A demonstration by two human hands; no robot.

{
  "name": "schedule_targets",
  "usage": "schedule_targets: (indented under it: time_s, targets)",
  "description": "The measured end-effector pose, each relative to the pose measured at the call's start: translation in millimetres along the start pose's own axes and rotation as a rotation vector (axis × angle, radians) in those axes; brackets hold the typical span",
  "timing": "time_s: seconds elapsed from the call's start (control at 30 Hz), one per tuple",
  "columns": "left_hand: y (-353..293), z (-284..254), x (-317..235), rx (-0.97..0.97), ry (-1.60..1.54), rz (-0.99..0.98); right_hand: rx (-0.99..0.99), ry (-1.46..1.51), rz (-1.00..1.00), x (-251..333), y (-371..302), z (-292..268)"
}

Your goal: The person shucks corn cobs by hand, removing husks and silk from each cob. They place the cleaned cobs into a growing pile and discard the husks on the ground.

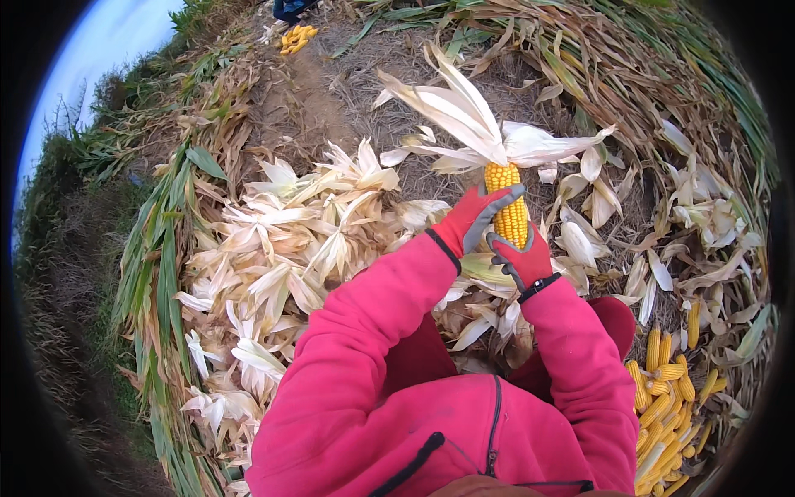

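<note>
A yellow ear of corn (511, 217) stands out in front of me between my two gloved hands. Its pale husk (484, 137) is peeled back and fans out from the far end. My left hand (479, 214), in a red and grey glove, is closed on the ear's upper left side. Lower down, my right hand (527, 258), gloved alike, grips the near end from the right. Part of the ear is hidden by the fingers.
Stripped husks (290, 228) lie in a broad heap to the left. At the lower right is a pile of bare corn ears (662, 414). Corn stalks (161, 273) line the left side, more stalks (613, 74) the far right. A small heap of ears (296, 38) lies far ahead.
</note>
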State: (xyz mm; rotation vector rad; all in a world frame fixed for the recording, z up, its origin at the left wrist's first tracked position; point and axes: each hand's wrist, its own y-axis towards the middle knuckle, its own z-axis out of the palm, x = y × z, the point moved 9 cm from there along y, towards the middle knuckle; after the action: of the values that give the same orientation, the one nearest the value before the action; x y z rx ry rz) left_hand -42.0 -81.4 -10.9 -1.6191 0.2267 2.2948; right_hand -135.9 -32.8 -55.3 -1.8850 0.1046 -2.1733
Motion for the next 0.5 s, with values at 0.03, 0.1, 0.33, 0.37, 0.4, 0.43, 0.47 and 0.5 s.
schedule_targets:
  time_s: [0.03,0.1,0.33,0.37,0.4,0.43,0.47,0.5]
  targets:
    - [6.0,-11.0,0.8,-0.014,-0.057,0.023,0.040,-0.086,-0.068,8.9,5.6,6.4]
    - [12.2,-27.8,0.6,-0.079,-0.156,-0.021,0.000,-0.523,-0.220,36.6,24.3,0.6]
    - [14.3,-79.2,-33.9,-0.455,0.120,0.089,-0.152,-0.635,-0.578,73.4,63.2,-6.7]
    - [13.0,-82.2,-50.8,-0.452,0.153,0.242,-0.168,-0.609,-0.644,78.1,56.9,-1.3]
    - [12.9,-87.7,-55.4,-0.478,0.239,0.272,-0.191,-0.589,-0.721,87.2,50.8,4.2]
    - [12.9,-93.2,-57.1,-0.503,0.326,0.301,-0.214,-0.569,-0.797,95.3,44.6,9.6]
    - [15.7,-100.7,-48.3,-0.506,0.232,0.289,-0.234,-0.609,-0.925,102.8,37.9,18.9]
    - [14.8,-99.0,-46.1,-0.537,0.274,0.256,-0.221,-0.615,-0.965,109.3,32.2,26.2]
